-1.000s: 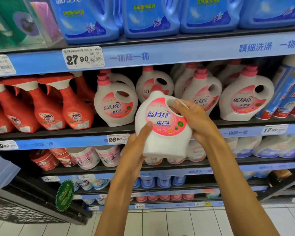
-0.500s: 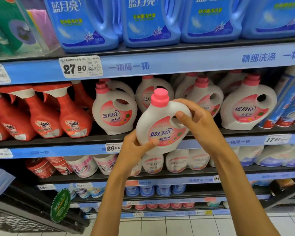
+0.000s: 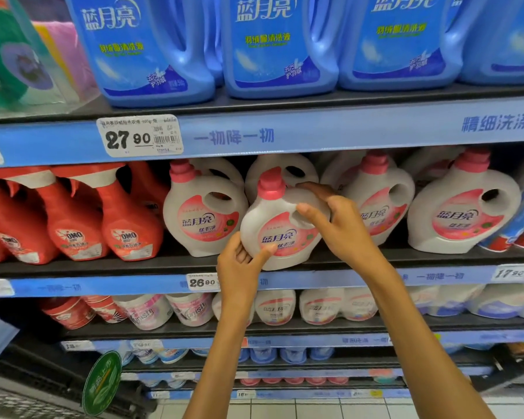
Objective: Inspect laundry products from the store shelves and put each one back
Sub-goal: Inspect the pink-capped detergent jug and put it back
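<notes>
Head view: we are setting the white detergent bottle [image 3: 280, 228] down at the shelf [image 3: 375, 255] edge.
Our right hand [image 3: 342, 225] grips its handle; our left hand [image 3: 239, 264] cups its lower corner. Tilted as it is, it could knock the neighbouring bottle [image 3: 203, 207] or slip off the lip.

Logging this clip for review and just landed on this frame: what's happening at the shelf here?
A person holds a white detergent jug with a pink cap in both hands at the front edge of the middle shelf. The right hand grips its handle from above; the left hand supports its lower corner. It sits in the gap between matching jugs, apparently being put back.
</notes>
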Available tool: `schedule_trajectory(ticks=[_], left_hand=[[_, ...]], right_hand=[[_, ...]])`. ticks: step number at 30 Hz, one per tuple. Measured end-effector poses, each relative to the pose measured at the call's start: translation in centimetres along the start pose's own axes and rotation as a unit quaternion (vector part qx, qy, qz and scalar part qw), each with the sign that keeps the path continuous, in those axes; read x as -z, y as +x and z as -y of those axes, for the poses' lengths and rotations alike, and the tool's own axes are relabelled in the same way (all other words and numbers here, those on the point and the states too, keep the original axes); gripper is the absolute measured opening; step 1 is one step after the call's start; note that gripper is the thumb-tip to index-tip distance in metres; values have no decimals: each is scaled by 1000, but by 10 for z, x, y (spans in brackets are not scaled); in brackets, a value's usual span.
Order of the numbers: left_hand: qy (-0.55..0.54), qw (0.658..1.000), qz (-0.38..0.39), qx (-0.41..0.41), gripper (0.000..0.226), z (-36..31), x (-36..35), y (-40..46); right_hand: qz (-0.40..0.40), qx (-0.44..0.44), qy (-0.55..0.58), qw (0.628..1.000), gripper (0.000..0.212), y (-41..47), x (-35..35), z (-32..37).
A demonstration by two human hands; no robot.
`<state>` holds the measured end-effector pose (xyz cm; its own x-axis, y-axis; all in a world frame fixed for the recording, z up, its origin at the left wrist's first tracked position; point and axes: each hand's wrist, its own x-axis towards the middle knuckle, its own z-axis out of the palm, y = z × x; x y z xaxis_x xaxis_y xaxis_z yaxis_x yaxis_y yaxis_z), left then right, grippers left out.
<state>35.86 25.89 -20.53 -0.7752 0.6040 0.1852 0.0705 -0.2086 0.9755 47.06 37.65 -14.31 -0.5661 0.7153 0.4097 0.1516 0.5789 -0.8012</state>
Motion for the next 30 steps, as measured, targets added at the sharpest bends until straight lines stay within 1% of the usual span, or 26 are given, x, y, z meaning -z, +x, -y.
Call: schedule_trajectory(ticks=[1, 2, 3, 4, 5, 7, 9, 11, 13, 16, 18, 19, 20, 22, 23, 24, 25, 27, 28, 30], left_hand=[[-2, 1000, -6, 3, 37, 1, -1, 1], [-3, 1000, -13, 9, 35, 2, -3, 2], [-6, 1000, -23, 19, 33, 3, -6, 3], [-8, 999, -37, 32, 30, 5, -9, 4], [-5, 998, -51, 44, 27, 6, -12, 5], [24, 995, -74, 56, 23, 9, -17, 6], [84, 992, -89, 45, 22, 12, -20, 6], [161, 980, -111, 29, 28, 12, -24, 5], [184, 974, -123, 35, 37, 12, -28, 7], [182, 975, -115, 58, 43, 13, -35, 9], [192, 972, -120, 63, 43, 10, -38, 9], [180, 974, -124, 65, 40, 10, -38, 9], [144, 979, -126, 69, 36, 9, -39, 8], [24, 987, -129, 89, 35, 7, -36, 4], [-22, 985, -143, 93, 39, 6, -33, 1], [-49, 981, -163, 94, 42, 5, -29, -2], [-67, 977, -183, 88, 43, 5, -25, -5], [-81, 969, -227, 61, 38, 3, -14, -9], [-74, 964, -254, 43, 36, 1, -8, -9], [-32, 952, -305, 8, 35, -4, 7, -4]], right_hand=[[-13, 4, -11, 1000, 41, 1, -1, 0], [-17, 5, -10, 1000, 31, 3, -2, 1], [-13, 17, -8, 1000, 11, 4, -3, 3], [-18, 27, -17, 999, 12, 4, -5, 5], [-22, 35, -26, 999, 25, 4, -6, 7], [-38, 47, -58, 996, 25, 5, -8, 6], [-50, 46, -102, 992, 32, 4, -7, 6], [-36, 42, -145, 988, 38, 6, -6, 6], [-20, 50, -180, 982, 36, 11, -6, 4], [-50, 57, -189, 979, 26, 14, -5, 2], [-54, 49, -185, 980, 22, 16, -4, 4], [-54, 50, -188, 979, 20, 17, -4, 4], [-55, 56, -191, 978, 22, 18, -6, 2], [-53, 48, -215, 974, 40, 17, -10, -1], [-66, 45, -218, 973, 41, 14, -12, -1], [-89, 43, -211, 973, 37, 10, -14, 0], [-114, 47, -197, 973, 31, 3, -16, 3], [-154, 97, -167, 969, 23, -11, -23, 13], [-156, 129, -152, 967, 23, -15, -27, 18], [-118, 169, -121, 971, 28, -19, -35, 28]])
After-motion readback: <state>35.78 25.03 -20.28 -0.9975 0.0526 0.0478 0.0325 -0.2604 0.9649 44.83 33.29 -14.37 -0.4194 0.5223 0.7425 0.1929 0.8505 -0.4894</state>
